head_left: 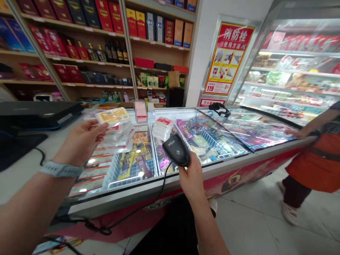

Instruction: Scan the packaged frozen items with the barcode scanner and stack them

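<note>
My left hand [87, 134] grips the edge of a clear-wrapped package [113, 116] with a yellow face, held over more plastic-wrapped packs [118, 134] on the freezer's glass top. In my right hand [192, 173] is a black barcode scanner [176, 150], its cable [162, 187] trailing down to the left. The scanner's head points toward a stack of white packs with red labels [163, 128], which rests on the glass just beyond it.
A glass-topped chest freezer [212, 166] full of packaged food runs across the middle. Black counter equipment [39, 115] stands at left. A black strapped object [220, 109] lies on the freezer. At right, a person in an orange apron [316, 163] touches its edge. Stocked shelves [159, 46] stand behind.
</note>
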### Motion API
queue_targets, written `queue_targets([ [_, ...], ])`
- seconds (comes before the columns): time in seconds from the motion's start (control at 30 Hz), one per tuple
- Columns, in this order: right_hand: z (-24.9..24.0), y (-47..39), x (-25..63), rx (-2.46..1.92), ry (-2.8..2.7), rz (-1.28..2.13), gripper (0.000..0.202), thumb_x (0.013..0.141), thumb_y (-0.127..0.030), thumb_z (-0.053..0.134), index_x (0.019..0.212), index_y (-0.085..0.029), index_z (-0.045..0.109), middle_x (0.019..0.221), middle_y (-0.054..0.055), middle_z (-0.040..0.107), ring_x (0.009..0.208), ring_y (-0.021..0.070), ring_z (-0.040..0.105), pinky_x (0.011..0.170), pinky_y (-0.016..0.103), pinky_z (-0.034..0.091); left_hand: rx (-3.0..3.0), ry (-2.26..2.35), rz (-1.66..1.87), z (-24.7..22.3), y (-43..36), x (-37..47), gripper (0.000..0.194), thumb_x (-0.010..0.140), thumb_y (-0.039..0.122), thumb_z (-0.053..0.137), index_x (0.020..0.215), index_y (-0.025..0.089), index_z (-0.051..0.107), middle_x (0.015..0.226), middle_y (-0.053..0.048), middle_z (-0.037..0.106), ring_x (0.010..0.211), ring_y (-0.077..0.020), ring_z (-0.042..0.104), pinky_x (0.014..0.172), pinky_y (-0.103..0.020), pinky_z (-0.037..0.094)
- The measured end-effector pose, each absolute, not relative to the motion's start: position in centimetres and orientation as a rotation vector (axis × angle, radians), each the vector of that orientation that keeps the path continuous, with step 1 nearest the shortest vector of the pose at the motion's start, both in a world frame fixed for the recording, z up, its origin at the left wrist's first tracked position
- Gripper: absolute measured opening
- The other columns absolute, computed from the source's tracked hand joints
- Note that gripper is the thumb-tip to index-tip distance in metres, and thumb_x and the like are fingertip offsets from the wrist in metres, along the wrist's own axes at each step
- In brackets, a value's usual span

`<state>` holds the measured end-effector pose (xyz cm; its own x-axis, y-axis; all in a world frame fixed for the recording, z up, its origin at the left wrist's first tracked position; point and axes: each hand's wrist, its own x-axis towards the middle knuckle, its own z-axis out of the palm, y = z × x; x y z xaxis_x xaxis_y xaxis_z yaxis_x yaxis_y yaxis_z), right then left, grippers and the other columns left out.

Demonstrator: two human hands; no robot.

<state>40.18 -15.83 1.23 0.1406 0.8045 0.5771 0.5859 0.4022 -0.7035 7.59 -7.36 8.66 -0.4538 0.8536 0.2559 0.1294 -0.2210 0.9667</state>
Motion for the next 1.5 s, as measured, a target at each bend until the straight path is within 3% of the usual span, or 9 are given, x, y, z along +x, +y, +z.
queue_targets([
  [0.13, 1.2, -15.8, 40.3, -1.271, -1.535, 0.242, 0.03, 0.086, -0.017, 0.054, 0.116, -0.016, 0.056, 0.11, 0.013, 0.064, 0.105, 0.0299, 0.057, 0.095, 0.048, 0.044, 1.17, 1.607, 1.499, 9.7, -7.1, 3.3, 0.056, 0.041, 0.052, 0.093, 0.075, 0.016, 0.067, 0.058, 0.005, 0.058, 0.056, -0.007, 0.045, 0.055, -0.02, 0.032],
  [0.43, 1.3, -15.9, 40.5, -1.256, -1.507, 0.242, 0.026, 0.087, -0.022, 0.055, 0.113, -0.017, 0.057, 0.107, 0.013, 0.065, 0.105, 0.0296, 0.059, 0.095, 0.048, 0.044, 1.272, 1.888, 1.17, 9.9, -5.7, 0.7, 0.054, 0.055, 0.066, 0.084, 0.077, 0.019, 0.07, 0.055, 0.005, 0.061, 0.056, -0.01, 0.045, 0.062, -0.023, 0.034],
  [0.67, 1.4, -16.1, 40.8, -1.251, -1.463, 0.254, 0.026, 0.087, -0.021, 0.057, 0.113, -0.019, 0.058, 0.108, 0.011, 0.065, 0.105, 0.0278, 0.059, 0.094, 0.044, 0.046, 1.835, 2.43, 1.345, 10.5, -7.9, 5.5, 0.028, 0.079, 0.045, 0.07, 0.1, 0.027, 0.07, 0.059, 0.007, 0.055, 0.059, -0.0141, 0.049, 0.061, -0.023, 0.029],
  [0.77, 1.4, -16.2, 40.9, -1.247, -1.438, 0.261, 0.029, 0.086, -0.021, 0.058, 0.115, -0.019, 0.058, 0.11, 0.011, 0.065, 0.107, 0.0277, 0.059, 0.094, 0.043, 0.047, 2.112, 2.044, 1.411, 9.2, -7.6, 10.2, 0.038, 0.078, 0.052, 0.067, 0.103, 0.024, 0.07, 0.068, 0.002, 0.062, 0.062, -0.0185, 0.056, 0.061, -0.027, 0.036],
  [0.9, 1.4, -16.3, 41.1, -1.256, -1.392, 0.256, 0.028, 0.086, -0.022, 0.058, 0.114, -0.018, 0.058, 0.107, 0.011, 0.066, 0.104, 0.0277, 0.06, 0.093, 0.044, 0.047, 2.194, 1.756, 1.396, 6.9, -4.5, 16.8, 0.062, 0.074, 0.063, 0.067, 0.118, 0.019, 0.066, 0.098, -0.011, 0.07, 0.089, -0.0295, 0.064, 0.078, -0.037, 0.047],
  [1.03, 1.4, -16.5, 41.2, -1.25, -1.38, 0.254, 0.029, 0.085, -0.021, 0.057, 0.114, -0.018, 0.057, 0.108, 0.011, 0.066, 0.105, 0.0271, 0.061, 0.093, 0.043, 0.048, 1.967, 1.817, 1.397, 5.6, -0.6, 21.8, 0.085, 0.058, 0.065, 0.08, 0.123, 0.014, 0.06, 0.123, -0.022, 0.063, 0.122, -0.0441, 0.053, 0.102, -0.051, 0.04],
  [1.2, 1.4, -16.6, 41.1, -1.237, -1.392, 0.223, 0.027, 0.085, -0.019, 0.056, 0.112, -0.019, 0.058, 0.107, 0.01, 0.066, 0.104, 0.0267, 0.061, 0.092, 0.042, 0.048, 1.741, 1.86, 1.446, 5.3, 2.4, 24.7, 0.109, 0.043, 0.059, 0.09, 0.134, 0.014, 0.05, 0.139, -0.029, 0.052, 0.134, -0.0531, 0.04, 0.105, -0.061, 0.032],
  [1.37, 1.3, -16.5, 41.2, -1.258, -1.409, 0.253, 0.03, 0.087, -0.022, 0.056, 0.116, -0.018, 0.057, 0.111, 0.012, 0.065, 0.107, 0.0279, 0.061, 0.093, 0.043, 0.048, 1.758, 1.802, 1.444, 4.9, 3.3, 24.8, 0.097, 0.055, 0.053, 0.087, 0.134, 0.009, 0.05, 0.136, -0.031, 0.054, 0.133, -0.0528, 0.042, 0.102, -0.062, 0.03],
  [1.5, 1.3, -16.4, 41.1, -1.267, -1.408, 0.265, 0.03, 0.086, -0.021, 0.056, 0.116, -0.018, 0.056, 0.111, 0.012, 0.065, 0.109, 0.0283, 0.061, 0.094, 0.044, 0.048, 1.822, 1.737, 1.522, 4.4, 2.3, 24.0, 0.088, 0.059, 0.047, 0.086, 0.134, 0.014, 0.052, 0.141, -0.023, 0.053, 0.136, -0.0466, 0.04, 0.108, -0.056, 0.028],
])
